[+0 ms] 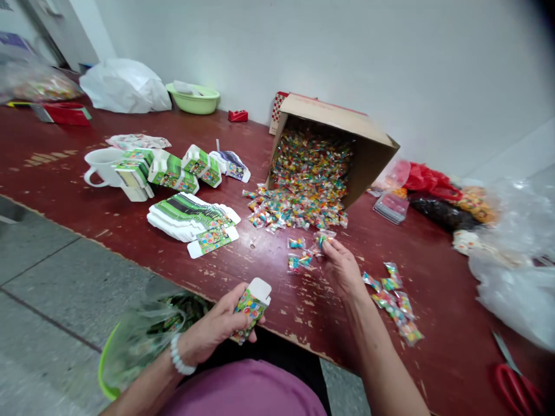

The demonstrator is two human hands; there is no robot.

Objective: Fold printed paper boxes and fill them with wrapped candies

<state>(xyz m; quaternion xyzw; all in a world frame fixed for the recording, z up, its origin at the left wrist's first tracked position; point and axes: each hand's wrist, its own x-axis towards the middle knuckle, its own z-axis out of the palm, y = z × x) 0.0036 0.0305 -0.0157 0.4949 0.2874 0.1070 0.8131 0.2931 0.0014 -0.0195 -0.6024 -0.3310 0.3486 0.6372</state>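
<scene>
Wrapped around a small green printed candy box [250, 310], my left hand [221, 316] holds it at the table's front edge, its white top flap standing up. My right hand [340, 263] pinches a small clear candy packet [322, 238] over the table. Beside those fingertips lie several loose candy packets [296, 243]. A tipped cardboard carton [373, 156] lies on its side behind, with a heap of candy packets [303, 179] spilling from it. Flat unfolded boxes [186, 216] are fanned out on the left.
Stacked green box bundles [171, 171] lean by a white mug [102, 164]. More packets [396, 306] lie right of my right forearm. Red-handled scissors [514, 381] rest at the right edge. A bag-lined green bin [130, 346] stands below the table. Plastic bags [515, 271] crowd the right side.
</scene>
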